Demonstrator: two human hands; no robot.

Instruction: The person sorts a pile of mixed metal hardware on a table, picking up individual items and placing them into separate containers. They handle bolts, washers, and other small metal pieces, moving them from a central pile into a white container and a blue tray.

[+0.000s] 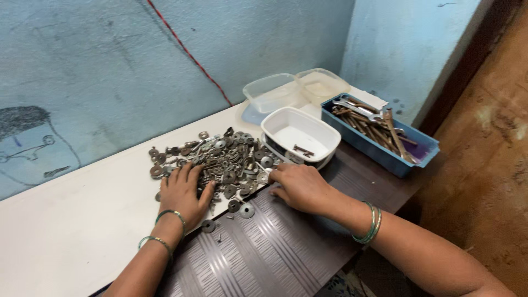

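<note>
A heap of rusty washers, nuts and small metal parts [231, 159] lies spread on a white board [71, 220]. My left hand [184, 192] rests palm down on the near left of the heap, fingers spread over the pieces. My right hand [300, 186] lies at the heap's right edge, fingers curled against the parts; whether it holds one is hidden. Just beyond it stands a white plastic tub [300, 133] with one small dark metal piece inside.
A blue tray [379, 132] at the right holds rusty bolts and a spanner. Two clear plastic containers [294, 88] stand at the back against a blue wall. A dark ribbed tabletop [275, 247] runs toward me. Loose washers [246, 210] lie near the board's edge.
</note>
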